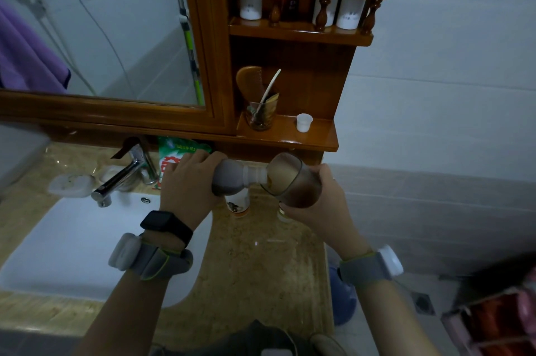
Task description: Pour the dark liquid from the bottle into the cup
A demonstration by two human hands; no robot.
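Bottle (pixel 232 178) base hidden in left hand (pixel 185 181), two small containers (pixel 237 204) behind it mostly hidden, labels unreadable

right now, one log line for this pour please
phase: pouring | left hand: holds bottle tipped sideways | right hand: holds tilted cup | bottle mouth inside cup rim | dark liquid in cup

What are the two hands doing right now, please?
Left hand: closed around the bottle, tipped into the cup.
Right hand: closed around the cup.
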